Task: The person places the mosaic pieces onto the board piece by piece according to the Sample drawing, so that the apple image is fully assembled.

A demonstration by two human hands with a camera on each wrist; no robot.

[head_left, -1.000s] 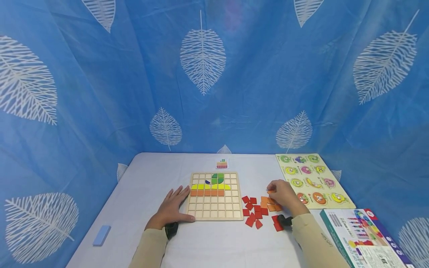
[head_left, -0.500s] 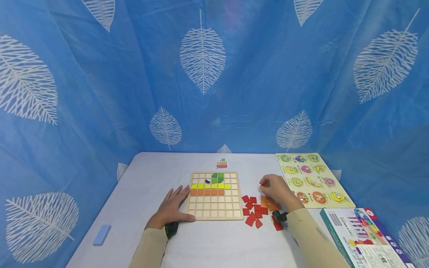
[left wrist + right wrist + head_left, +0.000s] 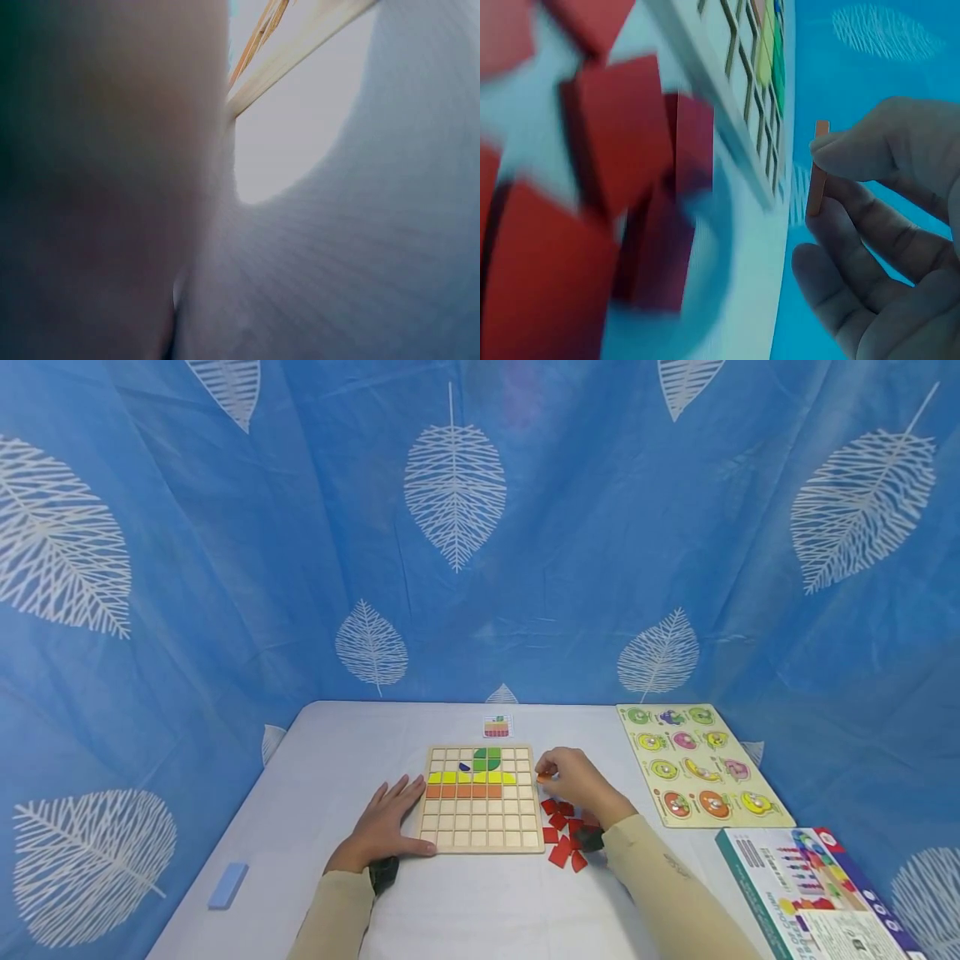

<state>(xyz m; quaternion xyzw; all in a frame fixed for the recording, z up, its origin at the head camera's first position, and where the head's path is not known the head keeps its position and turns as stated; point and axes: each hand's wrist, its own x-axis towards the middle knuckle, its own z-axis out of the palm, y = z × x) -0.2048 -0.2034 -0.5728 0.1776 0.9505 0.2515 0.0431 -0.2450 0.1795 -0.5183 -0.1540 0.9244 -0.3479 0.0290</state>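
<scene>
A wooden grid board point(image 3: 468, 837) lies mid-table, carrying green, blue and yellow pieces above a row of orange tiles point(image 3: 463, 792). My left hand point(image 3: 386, 822) rests with spread fingers at the board's left edge, its thumb along the lower left corner. Just off the board's right edge, my right hand point(image 3: 576, 778) pinches an orange tile point(image 3: 819, 169) between thumb and fingers; the right wrist view shows it edge-on. Below that hand lie loose red tiles point(image 3: 559, 852), partly covered by the wrist. The loose orange tiles are mostly hidden under the right forearm.
A small picture card point(image 3: 497, 727) lies behind the board. To the right are a fruit puzzle board point(image 3: 686, 764) and a printed box point(image 3: 821, 893). A light blue block point(image 3: 228, 886) sits at the left of the white table, with a blue leaf-patterned curtain point(image 3: 555, 568) behind.
My right hand has carried the orange tile leftward from the loose orange pile to the board's right edge. My left hand has stayed in place.
</scene>
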